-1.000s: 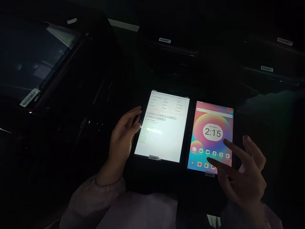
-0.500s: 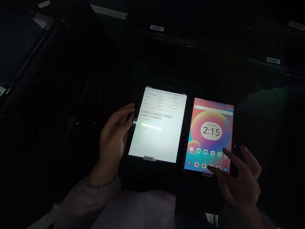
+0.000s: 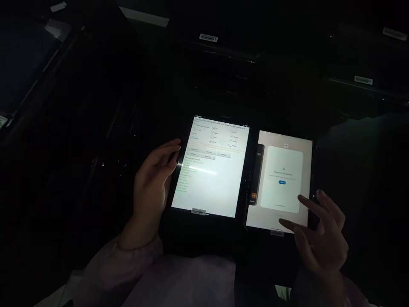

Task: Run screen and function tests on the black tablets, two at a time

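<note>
Two lit tablets lie side by side in front of me in a dark room. The left tablet [image 3: 212,170] shows a white page with checkboxes, buttons and a green list. My left hand [image 3: 153,187] rests against its left edge, fingers loosely curved and apart, holding nothing. The right tablet [image 3: 283,179] shows a pale screen with a white card and a small blue button. My right hand [image 3: 321,234] hovers over its lower right corner, fingers spread, two fingertips over the bottom of the screen.
Dark tablets with small white barcode labels [image 3: 208,38] lie in rows behind and to the right [image 3: 363,79]. More dark devices sit at the far left [image 3: 28,64]. My pale sleeves [image 3: 179,281] fill the lower edge.
The right tablet's screen has gone from the colourful home screen with the 2:15 clock to a pale screen with a white card. My right hand has barely shifted; the left hand stays put.
</note>
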{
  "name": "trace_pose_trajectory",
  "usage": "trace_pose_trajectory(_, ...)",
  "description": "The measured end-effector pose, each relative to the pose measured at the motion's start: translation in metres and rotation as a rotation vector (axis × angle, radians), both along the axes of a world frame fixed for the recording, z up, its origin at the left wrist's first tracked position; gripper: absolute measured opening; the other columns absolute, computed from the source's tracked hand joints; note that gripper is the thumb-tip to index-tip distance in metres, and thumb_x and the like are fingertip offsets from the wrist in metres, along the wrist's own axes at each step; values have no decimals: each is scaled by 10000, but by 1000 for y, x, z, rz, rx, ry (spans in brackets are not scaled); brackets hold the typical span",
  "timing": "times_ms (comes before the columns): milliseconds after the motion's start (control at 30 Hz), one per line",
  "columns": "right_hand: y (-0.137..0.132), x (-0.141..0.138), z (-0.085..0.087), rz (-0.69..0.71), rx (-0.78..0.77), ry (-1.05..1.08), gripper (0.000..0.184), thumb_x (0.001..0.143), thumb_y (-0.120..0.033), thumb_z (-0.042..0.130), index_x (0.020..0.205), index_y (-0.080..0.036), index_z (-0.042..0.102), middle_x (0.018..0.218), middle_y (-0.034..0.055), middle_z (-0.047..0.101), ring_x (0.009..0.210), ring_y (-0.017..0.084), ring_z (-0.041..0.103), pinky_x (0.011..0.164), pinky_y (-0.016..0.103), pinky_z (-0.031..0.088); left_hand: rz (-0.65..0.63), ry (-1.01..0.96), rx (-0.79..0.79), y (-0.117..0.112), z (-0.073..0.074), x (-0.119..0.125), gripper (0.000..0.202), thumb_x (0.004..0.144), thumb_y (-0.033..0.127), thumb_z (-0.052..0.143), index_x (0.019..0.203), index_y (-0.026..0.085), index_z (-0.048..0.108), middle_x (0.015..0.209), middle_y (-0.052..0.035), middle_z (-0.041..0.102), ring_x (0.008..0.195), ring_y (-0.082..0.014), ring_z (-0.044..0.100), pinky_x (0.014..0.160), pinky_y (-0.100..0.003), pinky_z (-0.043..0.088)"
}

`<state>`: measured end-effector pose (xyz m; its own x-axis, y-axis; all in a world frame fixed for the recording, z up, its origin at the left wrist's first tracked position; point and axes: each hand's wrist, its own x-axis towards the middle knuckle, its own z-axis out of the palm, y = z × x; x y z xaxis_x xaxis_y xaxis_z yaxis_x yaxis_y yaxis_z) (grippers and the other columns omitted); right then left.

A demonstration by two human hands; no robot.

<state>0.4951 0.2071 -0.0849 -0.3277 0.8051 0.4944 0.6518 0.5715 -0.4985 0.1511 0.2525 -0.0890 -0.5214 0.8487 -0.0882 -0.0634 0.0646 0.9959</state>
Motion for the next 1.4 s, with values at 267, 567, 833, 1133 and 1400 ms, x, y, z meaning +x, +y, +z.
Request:
trace_pose_trajectory(267,5,-3,0,-61,1,-155,178,1092,-247,651,1099,-281,826,1791,-114,360,1709,269,201,1335,472,317,11,-4,7,0,1,2,294,798,129,769,987,324,883,1268,6,839,1403,-298,697,1290,-535,515)
trace_pose_trajectory(567,1,9,-8,-206,84,-90,245,1080,-209,621,1056,-259,860,1655,4,570,1621,398,376,1233,646,427,13,0,-2,1,4,4,272,824,111,752,989,294,868,1281,-17,828,1418,-315,683,1330,-591,448)
trace_pose_trajectory(833,3,8,-11,-297,116,-92,247,1020,-118,682,1036,-279,869,1449,32,719,1549,423,483,1157,633,510,18,2,0,0,3,4,289,825,94,741,958,313,875,1265,-4,834,1411,-299,688,1320,-554,473)
trace_pose_trajectory(1133,3,10,-10,-139,19,-134,177,1060,-279,677,1091,-291,851,1670,-2,542,1644,424,333,1232,653,424,30,15,-21,0,8,7,268,842,97,740,971,293,869,1276,-13,829,1404,-300,689,1324,-568,464)
trace_pose_trajectory(1400,3,14,-13,-319,104,-29,226,1056,-260,654,1033,-284,877,1365,68,760,1429,455,600,1087,667,538,3,11,-4,0,3,3,311,841,91,730,980,324,881,1279,8,832,1407,-286,690,1303,-518,502)
